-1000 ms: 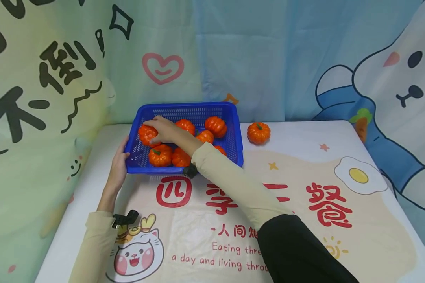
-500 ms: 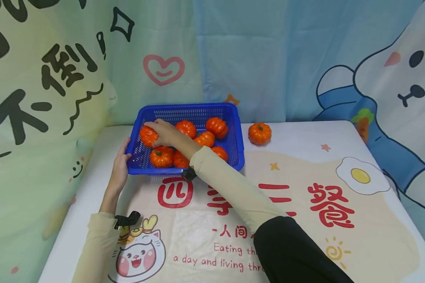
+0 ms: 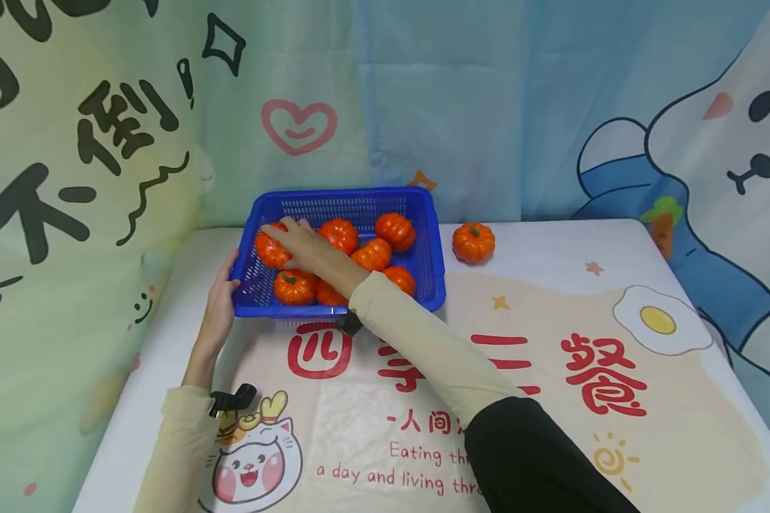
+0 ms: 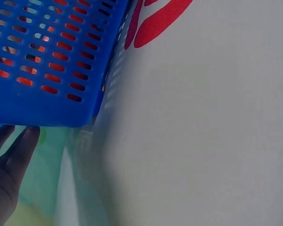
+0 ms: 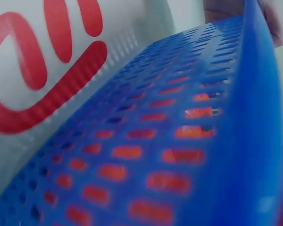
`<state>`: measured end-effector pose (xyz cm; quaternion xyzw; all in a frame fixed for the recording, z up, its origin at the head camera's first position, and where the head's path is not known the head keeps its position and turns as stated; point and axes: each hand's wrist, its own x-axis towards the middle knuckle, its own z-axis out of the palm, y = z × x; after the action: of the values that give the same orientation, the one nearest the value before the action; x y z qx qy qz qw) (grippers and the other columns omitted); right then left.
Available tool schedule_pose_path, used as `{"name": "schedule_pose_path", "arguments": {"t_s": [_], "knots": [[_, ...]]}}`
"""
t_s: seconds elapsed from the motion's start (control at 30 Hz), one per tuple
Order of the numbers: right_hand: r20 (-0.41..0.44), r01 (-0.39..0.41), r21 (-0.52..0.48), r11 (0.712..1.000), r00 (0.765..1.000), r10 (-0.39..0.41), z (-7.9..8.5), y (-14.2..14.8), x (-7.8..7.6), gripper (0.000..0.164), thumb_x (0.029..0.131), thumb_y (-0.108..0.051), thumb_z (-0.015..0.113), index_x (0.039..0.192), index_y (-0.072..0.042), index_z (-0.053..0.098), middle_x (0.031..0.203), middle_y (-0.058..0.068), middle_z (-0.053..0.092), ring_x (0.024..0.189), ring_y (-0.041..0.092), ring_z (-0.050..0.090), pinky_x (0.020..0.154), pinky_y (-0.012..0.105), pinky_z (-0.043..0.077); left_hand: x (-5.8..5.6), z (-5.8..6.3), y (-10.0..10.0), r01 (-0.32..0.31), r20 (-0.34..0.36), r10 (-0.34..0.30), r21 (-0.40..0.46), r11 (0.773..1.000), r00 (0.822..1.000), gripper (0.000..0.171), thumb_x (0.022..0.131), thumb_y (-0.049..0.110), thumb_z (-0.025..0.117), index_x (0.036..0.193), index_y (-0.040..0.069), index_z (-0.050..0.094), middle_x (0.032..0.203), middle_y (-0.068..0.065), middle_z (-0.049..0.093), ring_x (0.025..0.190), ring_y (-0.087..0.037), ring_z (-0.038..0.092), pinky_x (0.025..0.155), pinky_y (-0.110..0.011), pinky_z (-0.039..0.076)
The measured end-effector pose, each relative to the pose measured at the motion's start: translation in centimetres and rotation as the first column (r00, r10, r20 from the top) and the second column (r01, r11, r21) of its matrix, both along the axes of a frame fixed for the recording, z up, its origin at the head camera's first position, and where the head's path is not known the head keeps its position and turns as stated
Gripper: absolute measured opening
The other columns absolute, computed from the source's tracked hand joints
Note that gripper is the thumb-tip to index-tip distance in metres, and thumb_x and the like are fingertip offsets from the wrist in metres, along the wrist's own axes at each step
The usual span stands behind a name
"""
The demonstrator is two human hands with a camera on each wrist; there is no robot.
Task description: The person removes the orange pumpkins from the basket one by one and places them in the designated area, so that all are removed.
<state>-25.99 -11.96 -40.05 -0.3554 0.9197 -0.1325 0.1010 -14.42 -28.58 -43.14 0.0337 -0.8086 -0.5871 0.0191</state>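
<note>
A blue slotted plastic basket (image 3: 276, 311) stands at the back of the table with several small orange pumpkins in it. My left hand (image 3: 217, 308) holds its left end; in the left wrist view, fingertips (image 4: 32, 134) touch the rim, and the thumb shows in the head view. My right hand (image 3: 311, 249) reaches over the front rim to the pumpkin (image 3: 271, 251) at the basket's left, fingers over its top and thumb at its right side. Another pumpkin (image 3: 296, 286) sits just in front of it. My right forearm partly hides the pumpkins toward the front.
One pumpkin (image 3: 473, 243) sits on the table to the right of the basket. A printed tablecloth (image 3: 571, 299) covers the table. Patterned cloth (image 3: 449, 128) hangs directly behind. Each wrist carries a small black camera (image 3: 234, 399).
The fingers of my right hand have spread and shifted slightly right over the leftmost pumpkin, so more of its top shows. My left hand stays at the basket's end.
</note>
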Motion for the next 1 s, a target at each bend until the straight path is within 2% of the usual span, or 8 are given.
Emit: {"name": "schedule_pose_path", "arguments": {"t_s": [0.13,0.23,0.4,0.53,0.67,0.8,1.0], "knots": [[-0.096,-0.092,-0.003,0.996,0.991,0.091,1.7,1.6,1.0,0.077,0.091,-0.033,0.064,0.155,-0.030,0.021,0.155,0.011,0.029,0.139,0.032,0.034,0.111,0.041,0.042,-0.5,-1.7,-0.6,-0.002,-0.008,0.001,-0.037,0.999,1.000,0.060,0.098,0.013,0.023,0.157,0.018,0.017,0.165,-0.008,0.012,0.151,-0.032,0.013,0.123,-0.052,0.009],[-0.118,-0.130,-0.070,0.989,0.986,0.121,3.9,3.7,2.3,0.079,0.089,-0.036,0.066,0.155,-0.029,0.024,0.153,0.012,0.033,0.136,0.032,0.038,0.110,0.040,0.043,-1.0,-3.0,-1.4,-0.008,-0.014,0.007,-0.045,0.999,1.000,0.059,0.099,0.016,0.021,0.157,0.024,0.017,0.165,-0.005,0.012,0.150,-0.032,0.015,0.123,-0.053,0.010],[-0.060,-0.101,-0.181,0.978,0.994,0.092,6.6,9.0,4.8,0.079,0.086,-0.035,0.071,0.153,-0.026,0.030,0.147,0.011,0.040,0.131,0.030,0.041,0.106,0.040,0.045,-1.2,-3.0,-1.5,-0.021,-0.012,0.021,-0.037,0.999,1.000,0.059,0.098,0.013,0.022,0.156,0.023,0.019,0.164,-0.005,0.013,0.150,-0.031,0.016,0.123,-0.050,0.010],[-0.025,-0.067,-0.222,0.973,0.998,0.063,7.7,13.6,6.6,0.080,0.083,-0.033,0.074,0.152,-0.024,0.034,0.143,0.011,0.043,0.129,0.029,0.044,0.104,0.041,0.046,-1.1,-3.0,-1.7,-0.030,-0.009,0.030,-0.041,0.999,1.000,0.059,0.098,0.013,0.022,0.157,0.023,0.019,0.165,-0.005,0.013,0.150,-0.031,0.015,0.123,-0.050,0.010],[-0.007,-0.029,-0.252,0.967,1.000,0.028,8.1,17.7,8.3,0.079,0.081,-0.033,0.077,0.149,-0.025,0.039,0.140,0.009,0.046,0.126,0.028,0.046,0.100,0.042,0.049,-1.1,-2.8,-1.6,-0.033,-0.008,0.033,-0.034,0.999,0.999,0.059,0.098,0.014,0.022,0.156,0.024,0.019,0.165,-0.004,0.014,0.151,-0.030,0.015,0.123,-0.049,0.010],[0.011,0.026,-0.280,0.960,1.000,-0.024,7.8,21.5,9.9,0.080,0.078,-0.031,0.080,0.148,-0.023,0.042,0.139,0.010,0.048,0.124,0.028,0.049,0.093,0.043,0.055,-1.1,-2.3,-1.3,-0.027,0.002,0.027,-0.032,0.999,1.000,0.059,0.098,0.012,0.023,0.156,0.023,0.019,0.164,-0.004,0.014,0.150,-0.030,0.016,0.123,-0.049,0.010],[0.174,0.151,-0.337,0.929,0.980,-0.096,7.2,25.5,12.5,0.081,0.074,-0.019,0.083,0.145,-0.019,0.043,0.137,0.012,0.048,0.120,0.026,0.053,0.079,0.036,0.059,-1.0,-2.2,-1.0,-0.032,0.017,0.032,-0.018,0.999,0.999,0.061,0.096,0.008,0.023,0.156,0.018,0.019,0.164,-0.008,0.013,0.150,-0.033,0.014,0.123,-0.051,0.009]]}}
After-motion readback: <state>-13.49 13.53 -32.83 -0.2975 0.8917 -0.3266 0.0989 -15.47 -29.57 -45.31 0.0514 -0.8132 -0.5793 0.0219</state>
